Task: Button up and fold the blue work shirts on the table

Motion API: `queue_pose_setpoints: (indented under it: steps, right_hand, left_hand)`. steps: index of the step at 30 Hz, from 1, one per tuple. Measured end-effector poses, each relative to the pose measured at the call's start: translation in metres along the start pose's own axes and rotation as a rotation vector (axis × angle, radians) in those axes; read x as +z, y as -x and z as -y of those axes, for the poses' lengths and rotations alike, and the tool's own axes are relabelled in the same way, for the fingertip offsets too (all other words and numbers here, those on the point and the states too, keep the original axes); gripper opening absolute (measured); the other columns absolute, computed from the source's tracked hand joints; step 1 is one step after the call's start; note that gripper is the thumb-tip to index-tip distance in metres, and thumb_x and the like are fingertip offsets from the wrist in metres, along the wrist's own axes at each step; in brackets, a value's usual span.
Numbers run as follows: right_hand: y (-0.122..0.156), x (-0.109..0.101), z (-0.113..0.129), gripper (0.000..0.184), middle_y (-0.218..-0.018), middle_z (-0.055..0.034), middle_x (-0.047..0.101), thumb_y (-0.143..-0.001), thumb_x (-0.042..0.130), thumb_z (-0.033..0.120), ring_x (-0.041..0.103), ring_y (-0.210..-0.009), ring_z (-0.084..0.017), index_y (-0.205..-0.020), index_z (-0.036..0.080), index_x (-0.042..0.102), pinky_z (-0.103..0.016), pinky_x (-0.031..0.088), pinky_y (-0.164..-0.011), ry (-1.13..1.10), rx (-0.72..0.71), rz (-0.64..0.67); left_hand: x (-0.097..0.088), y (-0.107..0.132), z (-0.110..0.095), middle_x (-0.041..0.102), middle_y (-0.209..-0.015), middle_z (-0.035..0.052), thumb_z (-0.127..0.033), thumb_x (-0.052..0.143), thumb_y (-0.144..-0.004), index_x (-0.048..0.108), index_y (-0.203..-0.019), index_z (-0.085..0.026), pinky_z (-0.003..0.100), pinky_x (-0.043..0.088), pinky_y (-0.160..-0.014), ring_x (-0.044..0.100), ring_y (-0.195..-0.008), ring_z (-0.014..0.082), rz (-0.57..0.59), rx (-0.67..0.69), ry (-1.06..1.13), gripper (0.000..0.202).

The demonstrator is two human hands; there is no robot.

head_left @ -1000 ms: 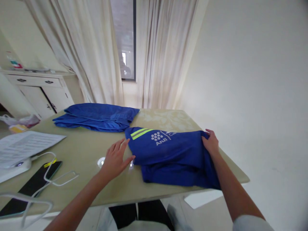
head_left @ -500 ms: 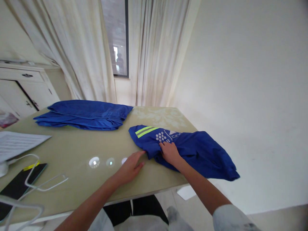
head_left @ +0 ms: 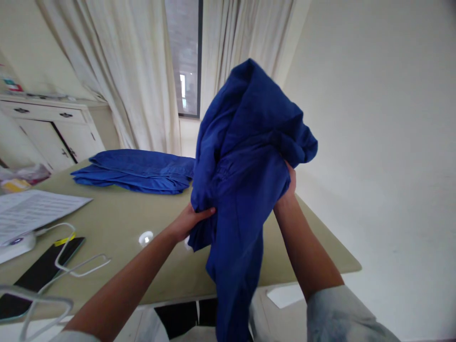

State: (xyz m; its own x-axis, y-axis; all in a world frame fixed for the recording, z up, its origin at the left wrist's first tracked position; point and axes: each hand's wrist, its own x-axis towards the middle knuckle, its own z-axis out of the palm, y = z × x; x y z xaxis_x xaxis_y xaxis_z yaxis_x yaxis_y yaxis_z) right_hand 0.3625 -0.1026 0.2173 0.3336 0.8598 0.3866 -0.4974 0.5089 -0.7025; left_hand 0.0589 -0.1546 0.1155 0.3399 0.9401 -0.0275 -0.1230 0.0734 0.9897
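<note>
A crumpled blue garment (head_left: 245,156) hangs in the air above the near edge of the table (head_left: 142,213), its lower part drooping past the edge. My left hand (head_left: 190,219) is closed on a fold at its left side. On the right, my right hand (head_left: 288,187) grips a bunch of the cloth, its fingers mostly buried in the fabric. A second blue garment (head_left: 137,170) lies folded flat at the far side of the table.
Printed papers (head_left: 32,211), a white device (head_left: 14,244), a black phone (head_left: 39,273) and a white cable (head_left: 78,263) lie at the table's left. A white cabinet (head_left: 53,128) stands behind, with curtains (head_left: 131,71) and a window (head_left: 183,57) beyond. A bare wall fills the right.
The blue garment was lying on the table under both hands. Both hands have gathered it and lifted it up in front of me, hiding its striped, printed part.
</note>
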Motion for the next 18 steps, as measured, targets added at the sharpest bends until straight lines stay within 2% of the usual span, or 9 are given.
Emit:
queue_pose_setpoints:
  steps: [2, 5, 7, 8, 10, 12, 13, 15, 18]
  right_hand:
    - [-0.010, -0.018, 0.000, 0.021, -0.109, 0.0002, 0.080, -0.089, 0.062, 0.033, 0.068, -0.125, -0.021, -0.106, 0.026, 0.074, -0.039, 0.055, -0.111, -0.002, -0.024, -0.054]
    - [-0.002, -0.064, -0.019, 0.027, -0.104, -0.0068, 0.079, -0.081, 0.066, 0.035, 0.073, -0.112, -0.027, -0.103, 0.020, 0.073, -0.044, 0.060, -0.101, 0.263, 0.152, -0.244]
    - [0.017, -0.097, -0.038, 0.036, -0.103, -0.0105, 0.078, -0.073, 0.070, 0.034, 0.073, -0.108, -0.031, -0.105, 0.017, 0.072, -0.048, 0.061, -0.097, 0.584, 0.294, -0.418]
    - [0.027, -0.113, -0.047, 0.044, -0.107, -0.0121, 0.077, -0.070, 0.072, 0.033, 0.071, -0.111, -0.033, -0.111, 0.016, 0.070, -0.050, 0.060, -0.098, 0.692, 0.311, -0.490]
    - [0.047, -0.135, -0.061, 0.060, -0.122, -0.0145, 0.071, -0.069, 0.072, 0.033, 0.064, -0.125, -0.034, -0.127, 0.017, 0.064, -0.051, 0.054, -0.107, 0.818, 0.263, -0.604]
    - [0.064, -0.145, -0.070, 0.067, -0.138, -0.0156, 0.063, -0.075, 0.070, 0.040, 0.057, -0.134, -0.032, -0.137, 0.018, 0.058, -0.049, 0.049, -0.113, 0.878, 0.160, -0.617]
    - [0.071, -0.145, -0.073, 0.066, -0.143, -0.0160, 0.060, -0.080, 0.068, 0.045, 0.056, -0.134, -0.031, -0.140, 0.019, 0.057, -0.048, 0.049, -0.113, 0.920, 0.106, -0.555]
    - [0.086, -0.136, -0.079, 0.066, -0.145, -0.0164, 0.058, -0.087, 0.064, 0.057, 0.058, -0.130, -0.031, -0.141, 0.020, 0.059, -0.048, 0.050, -0.111, 1.029, 0.013, -0.278]
    - [0.109, -0.110, -0.091, 0.078, -0.152, -0.0164, 0.054, -0.083, 0.073, 0.066, 0.052, -0.140, -0.035, -0.146, 0.023, 0.059, -0.053, 0.043, -0.117, 1.268, -0.062, 0.238]
  left_hand:
    - [-0.011, -0.022, -0.043, 0.080, -0.110, 0.0136, -0.068, 0.090, -0.062, 0.071, -0.123, -0.017, 0.052, 0.061, -0.095, 0.074, -0.106, 0.0374, -0.130, 0.093, -0.109, 0.082]
    - [-0.037, -0.061, -0.098, 0.078, -0.111, 0.0114, -0.062, 0.085, -0.072, 0.069, -0.120, -0.016, 0.050, 0.056, -0.100, 0.070, -0.112, 0.0366, -0.473, 0.287, -0.616, 0.069]
    - [-0.050, -0.079, -0.111, 0.070, -0.130, 0.0166, -0.048, 0.081, -0.081, 0.063, -0.132, -0.016, 0.054, 0.048, -0.108, 0.061, -0.128, 0.0405, -0.712, 0.410, -0.982, 0.064]
    - [-0.052, -0.084, -0.107, 0.066, -0.136, 0.0186, -0.042, 0.075, -0.086, 0.060, -0.136, -0.016, 0.055, 0.045, -0.110, 0.056, -0.132, 0.0409, -0.763, 0.462, -1.123, 0.058]
    - [-0.047, -0.085, -0.083, 0.067, -0.133, 0.0184, -0.035, 0.063, -0.095, 0.062, -0.132, -0.017, 0.051, 0.045, -0.108, 0.058, -0.128, 0.0376, -0.645, 0.509, -1.283, 0.041]
    - [-0.036, -0.076, -0.042, 0.072, -0.116, 0.0132, -0.036, 0.057, -0.099, 0.066, -0.122, -0.020, 0.043, 0.051, -0.099, 0.066, -0.112, 0.0317, -0.316, 0.423, -1.344, 0.029]
    - [-0.029, -0.068, -0.019, 0.074, -0.111, 0.0112, -0.038, 0.057, -0.099, 0.066, -0.120, -0.020, 0.041, 0.052, -0.095, 0.069, -0.105, 0.0300, -0.151, 0.349, -1.362, 0.028]
    - [-0.018, -0.051, 0.025, 0.073, -0.116, 0.0128, -0.040, 0.054, -0.102, 0.067, -0.123, -0.020, 0.042, 0.053, -0.094, 0.069, -0.108, 0.0310, 0.009, 0.260, -1.415, 0.032]
    - [-0.010, -0.029, 0.066, 0.070, -0.130, 0.0170, -0.046, 0.055, -0.103, 0.067, -0.129, -0.018, 0.049, 0.050, -0.105, 0.066, -0.121, 0.0353, 0.097, 0.278, -1.377, 0.040]
